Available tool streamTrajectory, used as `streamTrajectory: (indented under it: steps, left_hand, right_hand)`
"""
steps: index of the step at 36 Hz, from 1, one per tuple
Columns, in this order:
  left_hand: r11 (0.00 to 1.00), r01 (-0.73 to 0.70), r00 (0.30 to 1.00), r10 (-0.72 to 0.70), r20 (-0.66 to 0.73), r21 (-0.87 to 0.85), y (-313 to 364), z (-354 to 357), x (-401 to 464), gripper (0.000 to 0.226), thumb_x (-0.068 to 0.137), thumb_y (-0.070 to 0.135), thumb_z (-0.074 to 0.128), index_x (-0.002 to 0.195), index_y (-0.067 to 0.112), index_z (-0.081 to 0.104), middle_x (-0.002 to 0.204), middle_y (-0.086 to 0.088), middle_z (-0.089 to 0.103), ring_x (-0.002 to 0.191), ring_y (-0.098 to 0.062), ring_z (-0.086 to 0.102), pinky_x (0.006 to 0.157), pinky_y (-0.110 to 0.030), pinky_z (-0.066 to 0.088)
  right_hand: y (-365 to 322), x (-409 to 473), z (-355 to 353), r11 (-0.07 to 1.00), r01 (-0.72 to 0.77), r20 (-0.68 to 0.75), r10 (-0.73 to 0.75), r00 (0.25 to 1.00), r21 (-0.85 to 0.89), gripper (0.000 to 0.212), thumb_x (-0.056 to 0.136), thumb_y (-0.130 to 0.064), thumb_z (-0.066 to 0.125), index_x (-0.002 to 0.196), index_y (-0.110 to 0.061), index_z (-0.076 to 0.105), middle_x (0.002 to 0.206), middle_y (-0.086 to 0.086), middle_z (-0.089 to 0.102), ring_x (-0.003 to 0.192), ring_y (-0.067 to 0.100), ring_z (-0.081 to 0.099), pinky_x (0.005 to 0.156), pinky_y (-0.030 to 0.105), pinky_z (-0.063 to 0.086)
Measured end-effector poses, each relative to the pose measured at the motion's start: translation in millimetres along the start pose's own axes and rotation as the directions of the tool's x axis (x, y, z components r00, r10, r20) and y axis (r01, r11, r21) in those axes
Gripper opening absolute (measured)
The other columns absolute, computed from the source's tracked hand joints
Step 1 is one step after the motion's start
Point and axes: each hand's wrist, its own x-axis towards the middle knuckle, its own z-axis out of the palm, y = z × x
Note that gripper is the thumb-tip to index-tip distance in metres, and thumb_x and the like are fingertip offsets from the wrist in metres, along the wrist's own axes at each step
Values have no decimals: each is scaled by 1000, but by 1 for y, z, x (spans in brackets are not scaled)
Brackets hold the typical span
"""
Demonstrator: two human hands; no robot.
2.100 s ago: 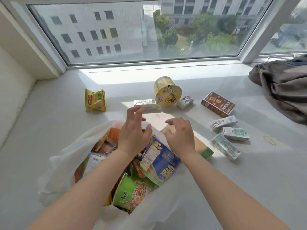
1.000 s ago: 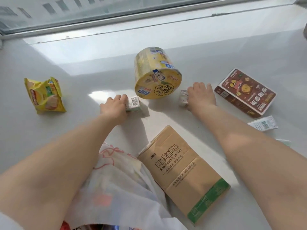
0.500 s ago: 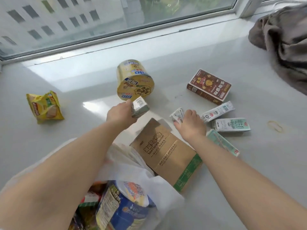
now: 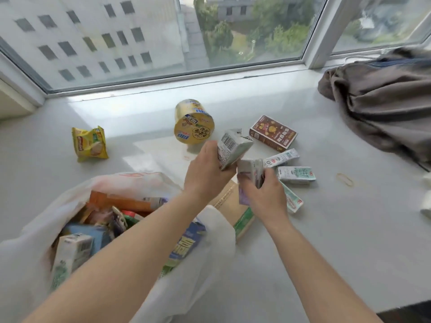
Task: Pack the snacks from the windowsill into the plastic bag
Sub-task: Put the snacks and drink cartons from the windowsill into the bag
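My left hand (image 4: 206, 173) grips a small grey-white carton (image 4: 232, 145) with a barcode, lifted above the sill. Beside it my right hand (image 4: 263, 194) holds a small white and purple carton (image 4: 250, 170). The white plastic bag (image 4: 35, 241) lies open at lower left, with several snack packs inside. On the windowsill (image 4: 326, 241) lie a yellow noodle cup (image 4: 193, 122) on its side, a yellow chip bag (image 4: 89, 143), a brown box (image 4: 272, 132) and three white-green cartons (image 4: 296, 174).
A brown cardboard package with a green end (image 4: 238, 210) lies under my wrists beside the bag. A grey-brown cloth heap (image 4: 384, 108) fills the right back corner. A rubber band (image 4: 345, 179) lies to the right of the cartons. The window frame (image 4: 163, 75) borders the back.
Both hands reached to the cartons beside the noodle cup, each took hold of one, and have lifted them back toward the bag. The view has tilted up again.
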Motion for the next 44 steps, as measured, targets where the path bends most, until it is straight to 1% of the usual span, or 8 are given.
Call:
streamTrajectory:
  steps: [9,16,22,29,33,36,40,44]
  left_hand:
    - [933,22,940,-142,-311,-359,-26,-79,-87,28,79,27,72,95,29,50,89,8,63,82,-13,60,68,-41,53]
    - [967,125,847,-220,-484,-220,-103,-112,-147,46,72,37,75,114,36,56,101,15,63,92,-12,60,74,-28,48]
    - [930,367,850,-345,-397,-24,-162,-124,-181,60,79,44,68,134,44,43,111,9,65,101,-20,60,74,-27,42]
    - [879,406,913,-382,-139,250,-205,-97,-185,70,95,41,47,152,21,13,137,-7,47,123,-25,43,94,-36,39]
    - [896,377,923,-341,-178,236,-207,-86,-177,70,95,30,47,151,8,12,147,-14,31,137,-30,23,114,-38,16]
    - [899,371,928,-348,-135,232,-204,-83,-173,71,94,27,42,151,7,5,154,-12,19,142,-27,12,116,-36,9]
    - [938,342,933,-332,-140,58,-203,-90,-174,68,84,27,29,149,7,21,154,-11,23,143,-23,12,119,-35,8]
    - [981,196,939,-192,-284,-15,-180,-90,-167,51,90,21,32,139,10,44,147,-6,37,140,-22,23,117,-40,17]
  right_hand:
    - [-52,-75,27,972,104,122,-132,984,212,25,82,-41,67,87,-22,52,80,-6,58,75,14,55,66,30,43]
    - [-69,-123,110,980,173,247,-193,950,103,36,77,-53,67,91,-22,54,81,-7,58,75,14,54,63,31,41]
    - [-62,-143,160,826,476,297,-393,870,-302,59,83,-48,60,134,-22,44,116,0,52,110,20,46,89,32,39]
    - [-43,-157,199,529,621,335,-539,772,-579,79,61,-46,78,127,-9,55,110,7,61,105,23,42,80,37,53]
    - [-53,-147,208,434,635,469,-435,769,-639,74,94,-45,42,149,-5,11,153,12,23,142,27,17,115,39,17]
    - [-61,-147,208,464,601,493,-343,800,-651,69,99,-42,26,149,-6,-8,158,8,-1,145,24,-1,117,40,1]
    - [-61,-150,200,603,628,498,-397,771,-492,62,98,-36,27,150,-11,6,159,2,0,145,17,-4,119,37,0]
    - [-52,-144,176,667,700,223,-663,714,-256,51,89,-29,32,131,-8,51,136,10,48,130,19,27,111,34,23]
